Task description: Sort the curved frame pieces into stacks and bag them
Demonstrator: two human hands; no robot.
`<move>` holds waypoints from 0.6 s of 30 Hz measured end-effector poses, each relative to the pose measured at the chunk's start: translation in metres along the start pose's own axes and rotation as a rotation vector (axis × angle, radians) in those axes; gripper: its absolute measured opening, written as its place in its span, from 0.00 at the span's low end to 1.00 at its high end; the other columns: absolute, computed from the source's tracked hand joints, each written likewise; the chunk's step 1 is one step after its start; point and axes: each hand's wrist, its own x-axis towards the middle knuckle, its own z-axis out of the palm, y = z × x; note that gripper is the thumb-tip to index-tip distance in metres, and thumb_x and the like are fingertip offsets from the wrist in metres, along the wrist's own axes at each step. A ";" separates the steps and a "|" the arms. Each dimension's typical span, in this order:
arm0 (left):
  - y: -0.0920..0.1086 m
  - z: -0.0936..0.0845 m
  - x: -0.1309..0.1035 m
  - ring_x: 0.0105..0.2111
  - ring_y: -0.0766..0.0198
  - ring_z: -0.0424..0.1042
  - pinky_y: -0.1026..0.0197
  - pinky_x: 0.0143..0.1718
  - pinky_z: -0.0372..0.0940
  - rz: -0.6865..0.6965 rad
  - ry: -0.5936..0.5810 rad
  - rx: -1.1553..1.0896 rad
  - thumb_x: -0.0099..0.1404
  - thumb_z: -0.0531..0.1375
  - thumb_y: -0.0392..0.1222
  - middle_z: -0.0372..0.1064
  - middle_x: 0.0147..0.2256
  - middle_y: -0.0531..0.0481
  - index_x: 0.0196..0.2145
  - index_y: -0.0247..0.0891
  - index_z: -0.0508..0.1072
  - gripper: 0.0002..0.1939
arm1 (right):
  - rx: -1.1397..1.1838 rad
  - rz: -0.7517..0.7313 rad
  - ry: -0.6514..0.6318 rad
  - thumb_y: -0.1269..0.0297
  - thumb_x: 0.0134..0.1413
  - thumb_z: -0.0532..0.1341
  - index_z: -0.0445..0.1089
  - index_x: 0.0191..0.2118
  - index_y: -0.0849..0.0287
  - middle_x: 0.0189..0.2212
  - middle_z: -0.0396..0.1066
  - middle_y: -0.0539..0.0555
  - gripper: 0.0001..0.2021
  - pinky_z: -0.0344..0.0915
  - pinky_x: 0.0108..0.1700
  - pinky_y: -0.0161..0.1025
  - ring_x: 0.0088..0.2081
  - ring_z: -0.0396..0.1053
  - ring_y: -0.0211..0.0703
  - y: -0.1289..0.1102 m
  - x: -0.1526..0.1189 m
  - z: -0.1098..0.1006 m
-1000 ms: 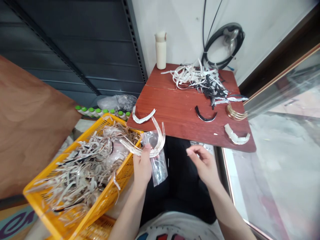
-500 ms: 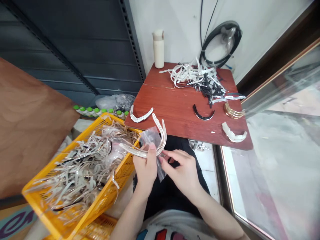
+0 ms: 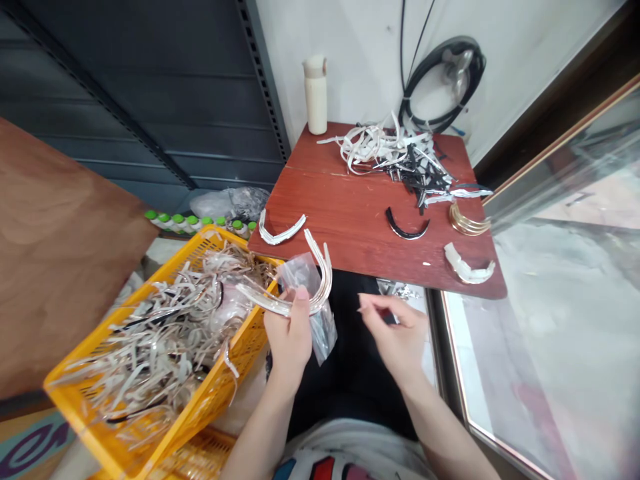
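My left hand (image 3: 290, 333) is closed on a bundle of curved, shiny pale strips (image 3: 327, 270), its thumb pressed across them. A clear plastic bag (image 3: 324, 331) is held with the strips, hanging below and showing behind them. To the right, apart from the bundle, my right hand (image 3: 397, 333) is closed in a pinch over my dark lap. Whatever its fingertips hold, if anything, is too small to make out. A yellow crate (image 3: 250, 340) full of loose curved strips (image 3: 155, 340) stands at my left.
A red-brown table (image 3: 340, 207) ahead carries a white strip bundle (image 3: 283, 233), a black curved piece (image 3: 407, 230), gold curved pieces (image 3: 467, 220), a whitish curved piece (image 3: 465, 267), tangled black and white strips (image 3: 373, 150) and a cream bottle (image 3: 316, 100). A glass panel (image 3: 550, 300) borders the right.
My right hand has moved right, away from the strip bundle and bag, with its fingertips pinched. The lower part of the bag now hangs loose. My left hand keeps its hold almost in place.
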 end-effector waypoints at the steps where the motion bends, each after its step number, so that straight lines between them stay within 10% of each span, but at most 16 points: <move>1: 0.000 0.000 0.000 0.27 0.62 0.70 0.62 0.33 0.65 -0.015 -0.009 -0.008 0.63 0.58 0.55 0.70 0.23 0.52 0.24 0.37 0.73 0.20 | -0.017 0.050 0.039 0.63 0.54 0.66 0.79 0.32 0.55 0.25 0.77 0.50 0.05 0.66 0.32 0.37 0.26 0.70 0.40 0.010 0.002 -0.013; 8: 0.005 0.001 0.001 0.29 0.60 0.73 0.60 0.32 0.68 -0.077 -0.063 -0.073 0.61 0.58 0.57 0.72 0.24 0.50 0.24 0.37 0.73 0.20 | -0.604 0.479 -0.213 0.44 0.53 0.61 0.70 0.19 0.56 0.19 0.72 0.53 0.22 0.63 0.30 0.40 0.24 0.70 0.47 0.131 -0.012 -0.115; 11: 0.009 0.001 0.001 0.28 0.59 0.73 0.59 0.33 0.69 -0.100 -0.066 -0.089 0.59 0.59 0.57 0.72 0.23 0.50 0.22 0.38 0.73 0.20 | -0.855 0.474 -0.274 0.52 0.52 0.60 0.73 0.28 0.55 0.30 0.76 0.56 0.13 0.64 0.33 0.42 0.31 0.72 0.50 0.177 -0.031 -0.132; 14: 0.013 0.001 0.000 0.30 0.58 0.74 0.59 0.34 0.70 -0.134 -0.054 -0.114 0.57 0.60 0.58 0.74 0.25 0.49 0.24 0.37 0.74 0.20 | -0.909 0.379 -0.193 0.54 0.53 0.59 0.75 0.41 0.58 0.45 0.74 0.63 0.15 0.65 0.38 0.44 0.42 0.73 0.56 0.189 -0.040 -0.126; 18: 0.020 -0.001 -0.002 0.27 0.59 0.73 0.60 0.30 0.69 -0.179 -0.061 -0.167 0.56 0.62 0.58 0.73 0.23 0.50 0.23 0.37 0.74 0.19 | -0.789 0.458 -0.053 0.46 0.63 0.50 0.76 0.30 0.57 0.31 0.76 0.60 0.24 0.62 0.36 0.45 0.34 0.73 0.55 0.152 -0.030 -0.101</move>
